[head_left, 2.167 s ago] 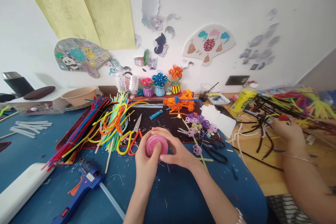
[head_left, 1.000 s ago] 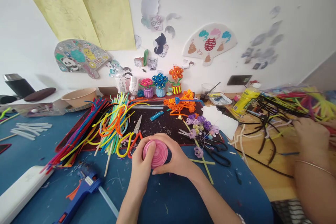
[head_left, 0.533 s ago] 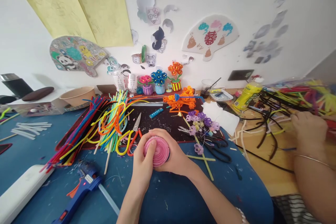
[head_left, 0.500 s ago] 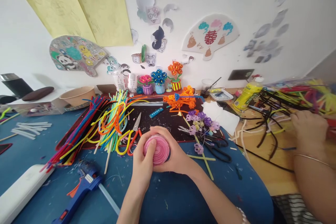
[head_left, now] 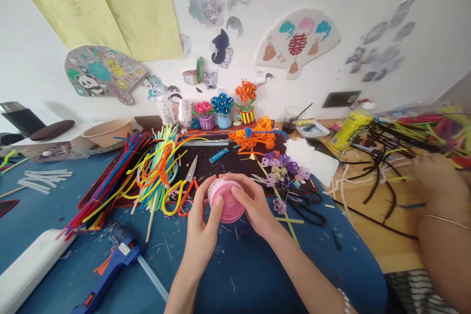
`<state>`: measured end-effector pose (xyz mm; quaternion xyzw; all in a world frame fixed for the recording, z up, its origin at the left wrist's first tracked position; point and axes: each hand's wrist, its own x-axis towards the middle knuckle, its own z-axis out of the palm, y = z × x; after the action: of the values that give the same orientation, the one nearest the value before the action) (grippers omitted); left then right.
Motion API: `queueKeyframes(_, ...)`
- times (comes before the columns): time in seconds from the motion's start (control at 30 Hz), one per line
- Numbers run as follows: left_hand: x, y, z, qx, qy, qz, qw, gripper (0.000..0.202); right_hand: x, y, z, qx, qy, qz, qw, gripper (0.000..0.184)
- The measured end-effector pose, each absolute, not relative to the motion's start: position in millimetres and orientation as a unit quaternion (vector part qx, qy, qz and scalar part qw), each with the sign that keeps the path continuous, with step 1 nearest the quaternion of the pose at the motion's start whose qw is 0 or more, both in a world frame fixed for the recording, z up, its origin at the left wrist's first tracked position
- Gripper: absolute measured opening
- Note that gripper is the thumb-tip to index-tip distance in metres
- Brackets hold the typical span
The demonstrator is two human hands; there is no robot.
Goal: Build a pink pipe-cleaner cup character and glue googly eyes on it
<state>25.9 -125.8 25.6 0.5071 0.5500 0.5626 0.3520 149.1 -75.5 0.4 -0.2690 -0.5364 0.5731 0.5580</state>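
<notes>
Between my two hands is a small pink pot [head_left: 231,203] made of coiled pipe cleaners, tipped so its round spiral base faces me and its pale ribbed side points away. My left hand [head_left: 204,216] grips the left side, thumb on the edge of the base. My right hand [head_left: 255,203] holds the right side, its thumb resting on the spiral. The far fingers are partly hidden behind the pot. Just beyond my left hand lie scissors with yellow and orange handles [head_left: 174,198]. To the right of my right hand are purple pipe-cleaner flowers [head_left: 280,169].
A blue glue gun [head_left: 123,250] lies at the left front beside a white bar [head_left: 33,270]. Bundled pipe cleaners [head_left: 158,162] cover the mat's left. Black scissors [head_left: 305,208] lie right. Finished flower pots [head_left: 224,120] line the wall. Another person's arm [head_left: 441,206] reaches in at right.
The pot has turned in my hands, bringing its ribbed side into view. My right thumb has come round onto the spiral base. The other person's hand shifted slightly.
</notes>
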Motion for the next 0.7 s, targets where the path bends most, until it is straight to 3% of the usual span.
queueKeyframes(0.3, 25, -116, 21, 0.524, 0.581, 0.545, 0.300, 0.043, 144, -77, 1, -0.297, -0.560, 0.571, 0.522, 0.035)
queueKeyframes(0.5, 24, -110, 18, 0.518, 0.593, 0.534, 0.309, 0.044, 143, -75, 0, -0.313, -0.547, 0.544, 0.555, 0.036)
queueKeyframes(0.6, 21, -106, 17, 0.522, 0.599, 0.515, 0.322, 0.047, 145, -74, -2, -0.304, -0.560, 0.534, 0.556, 0.045)
queueKeyframes(0.7, 17, -104, 18, 0.511, 0.592, 0.532, 0.325, 0.047, 148, -74, -3, -0.267, -0.631, 0.501, 0.528, 0.066)
